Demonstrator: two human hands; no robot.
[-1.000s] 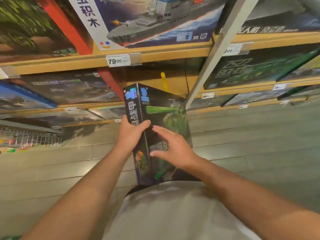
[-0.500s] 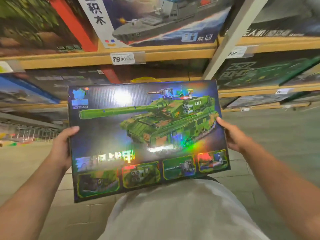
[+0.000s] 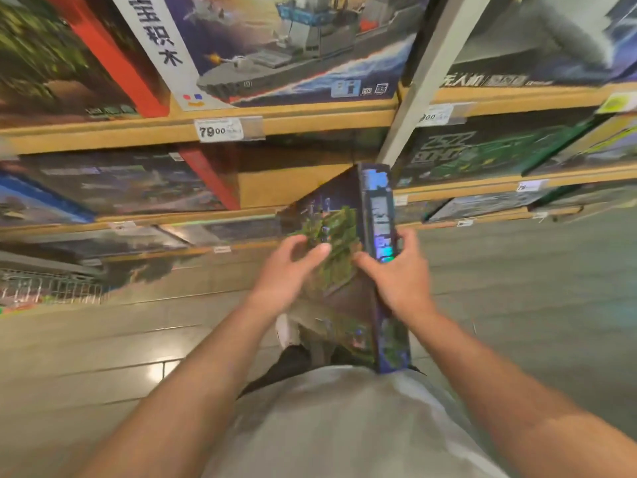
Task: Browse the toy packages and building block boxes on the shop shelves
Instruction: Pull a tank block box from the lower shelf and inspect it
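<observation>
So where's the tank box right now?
In the head view the tank box stands on end at centre, between the left hand and right hand, in front of the wooden shelf with the 79.00 price tag.

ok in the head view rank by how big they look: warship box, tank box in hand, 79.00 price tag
1. warship box, cropped by the frame
2. tank box, turned edge-on and nearer the camera, so unsure
3. price tag

Wooden shelves [image 3: 310, 120], white upright post [image 3: 431, 74], grey tiled floor [image 3: 103, 339], ceiling-light glare

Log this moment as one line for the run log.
stage: browsing | held: tank box, edge-on | left hand: on front face | right hand: grips spine
</observation>
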